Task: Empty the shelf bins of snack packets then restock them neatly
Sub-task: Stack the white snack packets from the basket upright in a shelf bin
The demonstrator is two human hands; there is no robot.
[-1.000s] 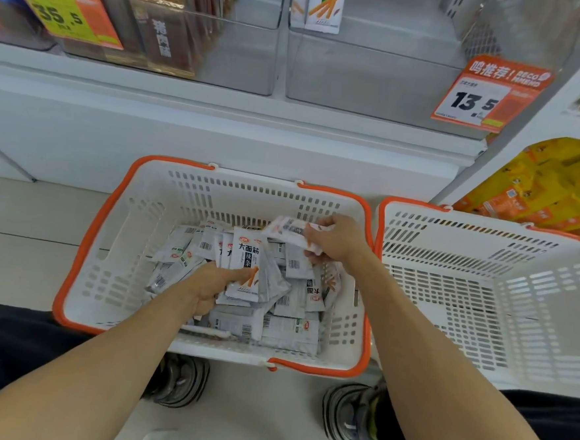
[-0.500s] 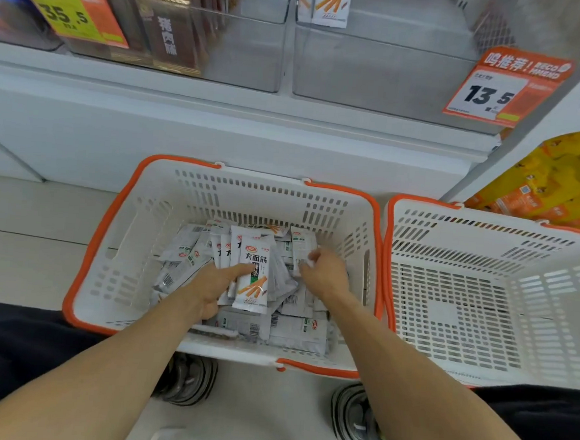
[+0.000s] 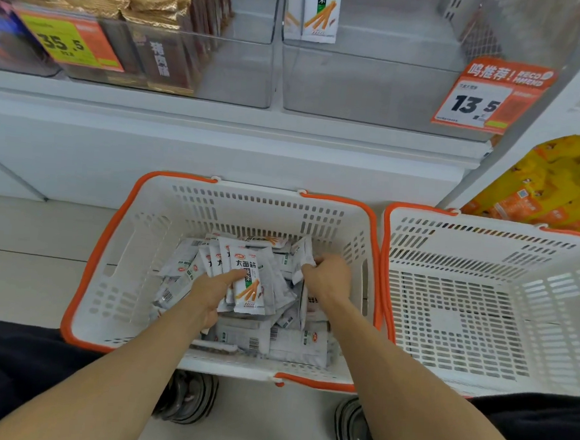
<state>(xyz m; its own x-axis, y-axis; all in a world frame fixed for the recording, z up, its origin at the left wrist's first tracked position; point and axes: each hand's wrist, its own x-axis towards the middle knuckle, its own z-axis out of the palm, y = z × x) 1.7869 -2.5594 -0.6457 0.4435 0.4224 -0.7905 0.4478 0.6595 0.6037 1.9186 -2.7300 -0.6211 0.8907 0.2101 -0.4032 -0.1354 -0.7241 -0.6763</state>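
Observation:
A white basket with an orange rim point(image 3: 114, 262) stands on the floor below the shelf and holds several white snack packets point(image 3: 293, 343). My left hand point(image 3: 213, 291) grips a stack of upright packets point(image 3: 248, 282), thumb across the front one. My right hand point(image 3: 327, 279) pinches a single packet point(image 3: 304, 260) at the pile's right side. Above, the clear shelf bin point(image 3: 360, 84) holds two packets point(image 3: 317, 12) standing at its back left.
A second white basket point(image 3: 482, 302), with nothing in it, sits to the right. The left bin point(image 3: 244, 72) holds gold and brown packets. Price tags 35.5 point(image 3: 71, 41) and 13.5 point(image 3: 486, 96) hang on the bins. Yellow packets point(image 3: 555, 183) fill the lower right shelf.
My right hand dropped from above the pile down to the packets and took hold of one at the right side. My left hand kept its stack, shifting slightly.

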